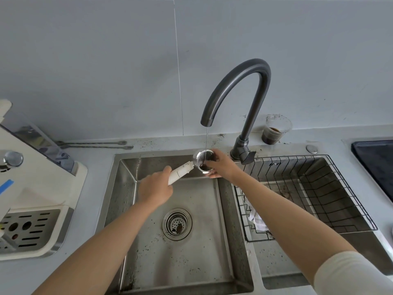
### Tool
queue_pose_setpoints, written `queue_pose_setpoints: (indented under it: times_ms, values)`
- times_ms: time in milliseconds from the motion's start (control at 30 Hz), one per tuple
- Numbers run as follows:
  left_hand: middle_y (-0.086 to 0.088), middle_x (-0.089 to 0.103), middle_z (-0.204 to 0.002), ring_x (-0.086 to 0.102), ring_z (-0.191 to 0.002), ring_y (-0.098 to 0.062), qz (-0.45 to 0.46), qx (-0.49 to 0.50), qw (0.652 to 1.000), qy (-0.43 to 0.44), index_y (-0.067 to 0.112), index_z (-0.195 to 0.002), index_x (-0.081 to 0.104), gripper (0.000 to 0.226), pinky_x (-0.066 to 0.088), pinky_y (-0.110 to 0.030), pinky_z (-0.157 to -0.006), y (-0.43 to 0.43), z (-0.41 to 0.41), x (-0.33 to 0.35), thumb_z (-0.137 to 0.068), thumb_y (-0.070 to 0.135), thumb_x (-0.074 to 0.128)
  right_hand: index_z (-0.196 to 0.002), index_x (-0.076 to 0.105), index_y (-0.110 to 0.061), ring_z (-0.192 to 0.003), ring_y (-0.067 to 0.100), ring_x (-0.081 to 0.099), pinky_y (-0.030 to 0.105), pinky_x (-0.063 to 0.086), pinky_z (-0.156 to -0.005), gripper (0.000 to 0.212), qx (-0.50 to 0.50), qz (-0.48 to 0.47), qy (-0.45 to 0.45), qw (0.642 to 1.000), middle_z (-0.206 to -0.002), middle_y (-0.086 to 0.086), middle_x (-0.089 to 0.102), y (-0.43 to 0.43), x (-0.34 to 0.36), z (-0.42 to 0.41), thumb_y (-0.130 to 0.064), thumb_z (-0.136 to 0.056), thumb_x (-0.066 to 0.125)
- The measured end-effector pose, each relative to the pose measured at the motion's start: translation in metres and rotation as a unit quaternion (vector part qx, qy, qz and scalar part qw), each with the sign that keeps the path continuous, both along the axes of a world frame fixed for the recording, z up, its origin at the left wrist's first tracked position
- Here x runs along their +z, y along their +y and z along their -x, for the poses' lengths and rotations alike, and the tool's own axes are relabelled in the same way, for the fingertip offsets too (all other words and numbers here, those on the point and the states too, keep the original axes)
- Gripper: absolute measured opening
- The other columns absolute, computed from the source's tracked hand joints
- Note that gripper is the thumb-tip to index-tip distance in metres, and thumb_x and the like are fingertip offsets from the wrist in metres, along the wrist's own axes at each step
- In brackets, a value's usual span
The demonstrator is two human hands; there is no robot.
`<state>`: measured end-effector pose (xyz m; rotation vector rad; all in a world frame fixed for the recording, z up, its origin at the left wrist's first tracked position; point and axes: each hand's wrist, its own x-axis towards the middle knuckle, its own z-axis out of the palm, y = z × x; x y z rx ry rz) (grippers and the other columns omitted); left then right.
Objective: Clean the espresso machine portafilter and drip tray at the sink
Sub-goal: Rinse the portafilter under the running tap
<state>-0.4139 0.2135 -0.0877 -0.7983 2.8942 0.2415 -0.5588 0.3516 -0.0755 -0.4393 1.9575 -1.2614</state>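
The portafilter point(198, 161) has a white handle and a round metal basket with dark coffee grounds inside. It is held over the back of the steel sink point(178, 252), under a thin stream of water from the dark grey tap point(238, 81). My left hand point(155, 188) grips the white handle. My right hand point(221, 167) holds the basket's right rim, fingers partly inside it. The drip tray point(29, 228), a slotted metal grate, sits in the base of the cream espresso machine point(36, 182) on the left counter.
A black wire basket point(308, 188) hangs in the sink's right half with a white cloth point(257, 220) beneath. A plastic cup of dark liquid point(274, 130) stands behind the tap. Coffee grounds speckle the basin and drain strainer point(177, 224). A black hob point(376, 165) lies far right.
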Motion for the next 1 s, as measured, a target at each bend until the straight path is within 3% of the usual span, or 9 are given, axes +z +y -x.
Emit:
queue_pose_setpoints:
  times_ms: [133,300,500,567,633,700,800,867,1000]
  values:
    - [-0.005,0.065,-0.102,0.065,-0.088,-0.031,0.026,-0.007,0.999,0.018,0.012,-0.108,0.045,0.023,0.045,-0.034,-0.064,-0.003,-0.001,0.001,-0.087,0.016,0.052,-0.115,0.044,-0.020,-0.065,0.017,0.063,0.024,0.057,-0.063,0.041,-0.050,0.041,-0.064,0.996,-0.103,0.006,0.057,-0.009,-0.002,-0.009,0.005,-0.084,0.056]
    - [-0.004,0.066,-0.102,0.066,-0.088,-0.029,0.027,-0.019,0.999,0.011,0.013,-0.111,0.045,0.026,0.049,-0.034,-0.068,-0.008,-0.003,0.000,-0.087,0.019,0.053,-0.115,0.048,-0.015,-0.070,0.019,0.062,0.021,0.056,-0.051,0.041,-0.077,0.006,-0.034,0.996,-0.110,0.009,0.056,-0.014,-0.007,-0.007,0.011,-0.083,0.051]
    - [-0.004,0.066,-0.103,0.065,-0.089,-0.027,0.033,-0.032,0.999,-0.016,0.016,-0.117,0.045,0.029,0.043,-0.030,-0.064,-0.008,-0.002,-0.001,-0.089,0.021,0.052,-0.112,0.042,-0.015,-0.043,0.012,0.059,0.025,0.056,-0.052,0.035,0.008,-0.065,0.044,0.997,-0.086,0.009,0.058,-0.011,-0.006,-0.001,0.005,-0.090,0.024]
    - [-0.005,0.066,-0.104,0.065,-0.091,-0.027,0.023,-0.031,0.999,-0.027,0.016,-0.118,0.045,0.030,0.042,-0.029,-0.065,-0.010,-0.001,0.001,-0.089,0.021,0.051,-0.116,0.041,-0.016,-0.047,0.015,0.060,0.021,0.053,-0.046,0.034,0.019,-0.086,0.073,0.993,-0.076,0.007,0.058,-0.012,-0.007,-0.001,-0.001,-0.092,0.022]
    - [-0.006,0.066,-0.104,0.064,-0.092,-0.028,0.001,-0.031,0.999,-0.040,0.016,-0.116,0.046,0.029,0.042,-0.029,-0.066,-0.012,-0.001,0.002,-0.088,0.020,0.051,-0.112,0.043,-0.012,-0.051,0.018,0.060,0.022,0.051,-0.046,0.026,0.026,-0.102,0.099,0.989,-0.071,0.010,0.059,-0.013,-0.008,-0.001,-0.009,-0.096,0.023]
    - [-0.006,0.065,-0.100,0.064,-0.089,-0.027,-0.037,-0.031,0.997,-0.058,0.016,-0.111,0.048,0.025,0.044,-0.030,-0.068,-0.015,-0.001,0.004,-0.086,0.018,0.051,-0.091,0.043,-0.011,-0.049,0.017,0.057,0.026,0.050,-0.051,0.020,0.031,-0.121,0.125,0.984,-0.071,0.012,0.060,-0.013,-0.008,-0.002,-0.017,-0.099,0.026]
    - [-0.002,0.059,-0.087,0.058,-0.078,-0.024,-0.116,-0.032,0.989,-0.091,0.017,-0.098,0.048,0.017,0.043,-0.030,-0.067,-0.017,-0.001,0.005,-0.082,0.016,0.054,-0.066,0.040,-0.017,-0.051,0.021,0.058,0.036,0.053,-0.061,0.033,0.040,-0.151,0.174,0.972,-0.059,0.002,0.056,-0.014,-0.011,0.000,-0.024,-0.098,0.034]
    - [0.000,0.054,-0.082,0.054,-0.067,-0.019,-0.174,-0.029,0.979,-0.100,0.018,-0.091,0.046,0.016,0.040,-0.026,-0.060,-0.015,-0.001,0.003,-0.079,0.013,0.056,-0.060,0.040,-0.017,-0.061,0.027,0.062,0.032,0.046,-0.055,0.038,0.048,-0.186,0.200,0.961,-0.057,0.003,0.053,-0.015,-0.012,0.002,-0.032,-0.096,0.041]
    - [-0.001,0.055,-0.084,0.053,-0.054,-0.017,-0.273,-0.019,0.957,-0.099,0.015,-0.107,0.054,0.035,0.043,-0.023,-0.050,-0.014,-0.004,-0.003,-0.074,0.007,0.058,-0.055,0.041,-0.015,-0.061,0.022,0.053,0.027,0.035,-0.050,0.049,0.102,-0.276,0.262,0.919,-0.057,0.002,0.048,-0.014,-0.008,0.007,-0.051,-0.088,0.050]
